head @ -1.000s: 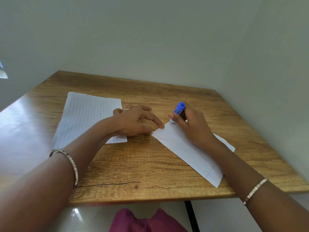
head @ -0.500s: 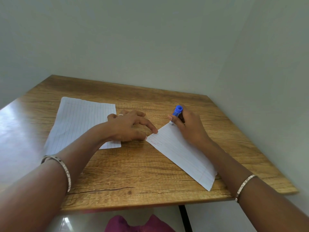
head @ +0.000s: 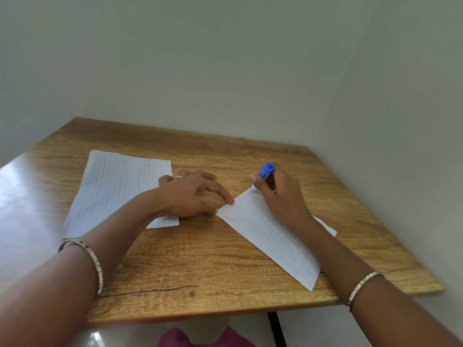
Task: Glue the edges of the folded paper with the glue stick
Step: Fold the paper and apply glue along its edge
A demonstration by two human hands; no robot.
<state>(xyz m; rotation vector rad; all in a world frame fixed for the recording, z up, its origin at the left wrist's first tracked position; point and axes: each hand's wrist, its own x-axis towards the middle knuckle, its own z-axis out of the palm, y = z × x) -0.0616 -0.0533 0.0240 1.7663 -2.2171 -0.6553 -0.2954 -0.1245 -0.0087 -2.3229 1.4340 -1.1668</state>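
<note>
A folded white lined paper lies slanted on the wooden table, right of centre. My right hand grips a blue glue stick, held upright-tilted with its white tip down on the paper's far corner. My left hand rests on the table with its index fingertip and thumb pressing the paper's left corner flat. The right forearm covers part of the paper's right edge.
A second, unfolded lined sheet lies flat to the left, partly under my left wrist. The table stands in a corner between two pale walls. Its front edge is near me, with a black table leg and magenta cloth below.
The camera view has shifted slightly. Both hands keep their hold; the glue stick stays at the paper's far corner with little visible travel.
</note>
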